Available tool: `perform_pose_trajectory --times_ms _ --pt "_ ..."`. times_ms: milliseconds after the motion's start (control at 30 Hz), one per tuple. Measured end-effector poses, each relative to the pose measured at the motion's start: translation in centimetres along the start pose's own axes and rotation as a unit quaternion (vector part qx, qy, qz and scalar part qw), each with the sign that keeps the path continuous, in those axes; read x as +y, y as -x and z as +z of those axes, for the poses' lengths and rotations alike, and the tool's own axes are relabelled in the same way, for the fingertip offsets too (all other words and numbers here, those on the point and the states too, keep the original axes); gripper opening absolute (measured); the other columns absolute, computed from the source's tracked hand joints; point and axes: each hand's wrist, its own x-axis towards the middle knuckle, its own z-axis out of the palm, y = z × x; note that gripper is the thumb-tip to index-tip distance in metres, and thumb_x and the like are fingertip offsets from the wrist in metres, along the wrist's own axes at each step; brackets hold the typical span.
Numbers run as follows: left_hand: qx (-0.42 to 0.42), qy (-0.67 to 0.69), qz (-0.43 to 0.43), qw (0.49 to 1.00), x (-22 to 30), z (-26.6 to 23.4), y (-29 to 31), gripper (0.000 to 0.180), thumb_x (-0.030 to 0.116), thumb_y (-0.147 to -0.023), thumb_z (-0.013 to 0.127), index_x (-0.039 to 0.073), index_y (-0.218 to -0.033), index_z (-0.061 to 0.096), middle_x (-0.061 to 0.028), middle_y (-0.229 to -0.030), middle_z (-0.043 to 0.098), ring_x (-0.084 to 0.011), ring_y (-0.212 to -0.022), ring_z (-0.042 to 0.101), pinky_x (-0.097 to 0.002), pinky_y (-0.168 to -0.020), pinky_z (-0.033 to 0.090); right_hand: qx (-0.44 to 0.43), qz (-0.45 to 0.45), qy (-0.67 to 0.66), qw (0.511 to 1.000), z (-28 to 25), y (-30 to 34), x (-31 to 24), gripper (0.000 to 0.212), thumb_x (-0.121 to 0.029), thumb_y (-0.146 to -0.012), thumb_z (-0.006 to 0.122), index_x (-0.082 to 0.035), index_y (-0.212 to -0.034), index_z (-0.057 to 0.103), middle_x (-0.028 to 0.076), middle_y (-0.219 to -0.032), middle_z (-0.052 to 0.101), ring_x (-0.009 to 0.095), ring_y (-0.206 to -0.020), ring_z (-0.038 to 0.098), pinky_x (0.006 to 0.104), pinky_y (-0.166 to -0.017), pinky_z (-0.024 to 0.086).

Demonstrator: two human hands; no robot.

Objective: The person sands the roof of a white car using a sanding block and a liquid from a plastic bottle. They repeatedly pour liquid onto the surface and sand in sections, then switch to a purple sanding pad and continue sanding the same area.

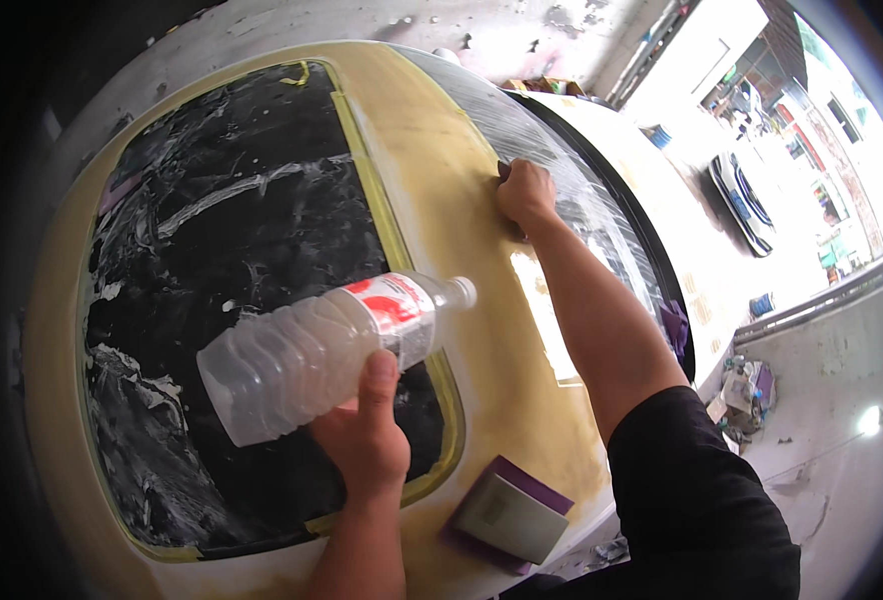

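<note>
My left hand (367,435) is closed around a clear plastic bottle (292,365) with a red and white label. The bottle is tilted, its neck toward the right, over the car roof (427,160), which has a patchy yellow and whitish surface. Farther off, my right hand (528,192) is closed and pressed on the roof near the windshield edge. A dark edge of something shows at its fingers, mostly hidden by the hand. Close to me on the roof lies a pale sanding block (515,517) on a purple sheet of sandpaper (502,470).
Black plastic sheeting (252,230), smeared white and edged with yellow tape (377,190), covers the roof opening. The windshield (562,160) is covered with dusty film. A purple scrap (674,328) lies by its lower edge. Another car (742,203) stands beyond, near the bright doorway.
</note>
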Motion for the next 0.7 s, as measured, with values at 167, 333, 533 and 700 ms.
perform_pose_trajectory --times_ms 167,333,533,700 --pt "-0.001 0.0 0.017 1.0 -0.3 -0.1 0.1 0.049 0.022 -0.095 0.067 -0.002 -0.134 0.049 -0.0126 -0.118 0.061 -0.0187 -0.096 0.063 -0.0294 -0.074 0.054 -0.017 -0.009 0.028 0.999 2.6 -7.1 -2.9 0.029 -0.023 -0.088 0.061 -0.003 -0.103 0.074 0.024 -0.111 0.071 0.039 -0.108 0.067 0.0458 -0.095 0.052" --pt "-0.04 0.017 0.037 0.998 0.3 -0.2 0.1 0.058 0.015 -0.092 0.07 -0.002 -0.139 0.042 -0.0132 -0.129 0.055 -0.022 -0.114 0.056 -0.038 -0.101 0.046 -0.015 0.009 0.054 0.998 4.1 -11.3 -6.4 0.031 -0.024 -0.084 0.07 -0.002 -0.106 0.074 0.022 -0.116 0.07 0.036 -0.112 0.067 0.0438 -0.096 0.054" --pt "-0.032 0.045 0.062 0.997 0.7 0.0 -0.1 0.048 0.004 -0.089 0.072 -0.003 -0.13 0.049 -0.0138 -0.125 0.058 -0.0228 -0.113 0.058 -0.0379 -0.099 0.046 -0.056 -0.025 0.085 0.995 3.7 -11.8 -6.4 0.034 -0.025 -0.088 0.067 -0.004 -0.114 0.071 0.02 -0.124 0.068 0.034 -0.117 0.065 0.0418 -0.1 0.052" --pt "-0.023 0.015 0.014 1.0 0.5 -0.2 0.0 0.047 0.013 -0.093 0.068 -0.003 -0.133 0.049 -0.0125 -0.122 0.059 -0.0196 -0.105 0.059 -0.0326 -0.089 0.05 -0.068 -0.038 0.099 0.992 2.2 -8.6 -4.4 0.034 -0.024 -0.089 0.061 -0.002 -0.113 0.071 0.021 -0.119 0.07 0.036 -0.114 0.066 0.0424 -0.098 0.052"
